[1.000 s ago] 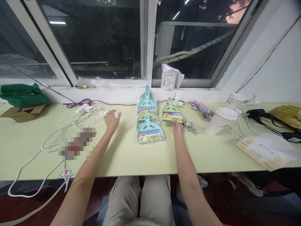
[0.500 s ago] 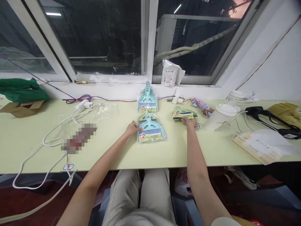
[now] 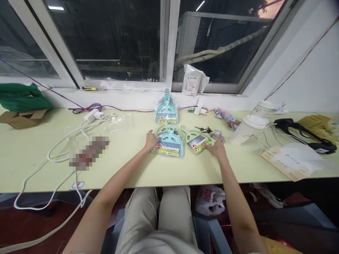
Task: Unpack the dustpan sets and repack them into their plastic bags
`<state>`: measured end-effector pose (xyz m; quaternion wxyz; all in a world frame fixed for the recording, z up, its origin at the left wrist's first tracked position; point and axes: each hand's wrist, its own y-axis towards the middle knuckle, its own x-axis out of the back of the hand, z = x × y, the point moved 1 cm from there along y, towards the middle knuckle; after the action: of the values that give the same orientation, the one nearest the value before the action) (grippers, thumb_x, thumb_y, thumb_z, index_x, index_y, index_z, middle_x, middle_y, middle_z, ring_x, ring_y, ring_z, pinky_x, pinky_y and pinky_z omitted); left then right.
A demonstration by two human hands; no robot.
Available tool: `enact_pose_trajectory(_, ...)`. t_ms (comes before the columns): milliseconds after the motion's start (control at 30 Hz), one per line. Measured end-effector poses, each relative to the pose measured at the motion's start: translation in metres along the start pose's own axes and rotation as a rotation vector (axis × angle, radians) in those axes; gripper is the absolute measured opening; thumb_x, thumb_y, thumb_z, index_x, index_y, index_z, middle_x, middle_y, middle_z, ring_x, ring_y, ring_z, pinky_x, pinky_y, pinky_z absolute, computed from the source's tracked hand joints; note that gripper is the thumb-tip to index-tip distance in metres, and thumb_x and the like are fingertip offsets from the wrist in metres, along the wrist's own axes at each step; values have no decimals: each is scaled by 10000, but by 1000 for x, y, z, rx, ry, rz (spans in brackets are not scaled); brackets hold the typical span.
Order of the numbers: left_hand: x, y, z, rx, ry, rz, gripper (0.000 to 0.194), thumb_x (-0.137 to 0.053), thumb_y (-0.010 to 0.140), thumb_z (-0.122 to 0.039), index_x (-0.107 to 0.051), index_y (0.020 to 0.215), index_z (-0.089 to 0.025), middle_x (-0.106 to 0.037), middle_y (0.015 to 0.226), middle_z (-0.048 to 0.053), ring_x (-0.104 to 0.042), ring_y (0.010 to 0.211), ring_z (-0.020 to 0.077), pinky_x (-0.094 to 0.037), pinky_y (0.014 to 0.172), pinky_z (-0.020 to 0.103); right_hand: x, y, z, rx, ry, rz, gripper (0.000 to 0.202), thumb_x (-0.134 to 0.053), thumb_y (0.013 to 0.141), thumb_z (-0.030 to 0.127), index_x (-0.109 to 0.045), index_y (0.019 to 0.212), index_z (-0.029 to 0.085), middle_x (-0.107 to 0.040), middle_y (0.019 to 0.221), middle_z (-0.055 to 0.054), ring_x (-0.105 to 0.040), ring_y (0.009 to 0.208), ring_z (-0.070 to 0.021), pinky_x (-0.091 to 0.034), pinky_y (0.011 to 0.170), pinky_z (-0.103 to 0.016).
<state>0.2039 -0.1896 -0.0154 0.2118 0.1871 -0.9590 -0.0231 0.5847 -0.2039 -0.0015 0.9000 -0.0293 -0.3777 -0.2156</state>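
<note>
My left hand (image 3: 151, 140) touches the left edge of a wrapped blue dustpan-and-brush set (image 3: 170, 143), its fingers apart. This set lies over a green one (image 3: 164, 125), mostly covered. To the right, a green dustpan set (image 3: 195, 139) lies tilted on the table, and my right hand (image 3: 217, 147) rests at its lower right edge with thumb and fingers spread. Behind them, against the wall, stands a row of wrapped dustpan sets (image 3: 166, 110) with a blue one in front. Keys (image 3: 209, 131) lie just beyond my right hand.
White paper cups (image 3: 249, 130), a paper bag (image 3: 293, 160) and a black strapped device (image 3: 304, 135) are on the right. White cables (image 3: 50, 151), a screened-out object (image 3: 88, 153) and an opened cardboard box (image 3: 23, 119) occupy the left. A folded umbrella (image 3: 227, 119) lies behind the keys.
The right green set has moved left and towards me and turned, uncovering the keys. My right hand has opened at its edge. The blue set has shifted slightly and turned.
</note>
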Motion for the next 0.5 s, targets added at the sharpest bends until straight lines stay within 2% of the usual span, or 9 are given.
enact_pose_trajectory(67,0,-7,0,-62,71,35,387,-752,640,-313,-567,953,-182,-590,971,101,-577,922,244,-408,827,337,5,-12,9,86,-185,-147,962,-785,662,438,-304,1436,131,-454,1316,-264,-573,1118,-376,-482,900,-480)
enact_pose_trajectory(133,1,-11,-1,-85,143,96,221,-692,715,-340,-557,828,-206,-575,850,63,-572,863,237,-401,807,333,0,-22,28,190,-254,-194,720,-654,795,438,-377,1393,147,-424,1344,-242,-507,1192,-362,-446,934,-463)
enact_pose_trajectory(167,2,-12,-2,-87,170,113,192,-674,736,-345,-547,793,-212,-562,809,52,-568,851,238,-398,800,332,-7,-26,40,274,-251,-172,574,-583,849,419,-443,1344,162,-452,1324,-217,-493,1202,-338,-432,944,-443)
enact_pose_trajectory(233,1,-12,-3,-91,204,111,165,-649,762,-335,-537,787,-216,-547,802,49,-559,870,242,-395,794,329,-29,-32,67,495,-219,2,375,-496,904,400,-565,1215,201,-535,1245,-156,-484,1194,-292,-404,965,-408)
enact_pose_trajectory(300,-1,-12,-3,-104,207,82,127,-621,786,-299,-529,814,-216,-534,840,54,-544,901,237,-397,803,326,-55,-33,91,637,-241,239,373,-542,874,477,-635,1124,216,-575,1204,-134,-465,1194,-303,-383,972,-420)
enact_pose_trajectory(333,-2,-13,-2,-111,194,58,106,-604,798,-278,-521,823,-217,-524,856,56,-535,908,231,-399,812,325,-68,-32,100,656,-277,311,410,-579,841,518,-654,1096,206,-575,1210,-144,-450,1199,-324,-370,974,-445)
enact_pose_trajectory(400,-4,-16,-1,-113,148,-1,74,-566,820,-249,-500,827,-217,-501,872,56,-518,904,220,-402,829,325,-88,-27,114,659,-334,367,473,-630,786,574,-676,1061,192,-571,1211,-156,-431,1195,-348,-353,965,-476)
enact_pose_trajectory(500,-6,-23,-1,-110,32,-108,51,-513,851,-235,-467,835,-219,-480,922,62,-506,909,207,-412,845,328,-106,-15,125,668,-335,323,490,-657,755,595,-674,1066,216,-538,1254,-132,-408,1199,-340,-340,956,-490)
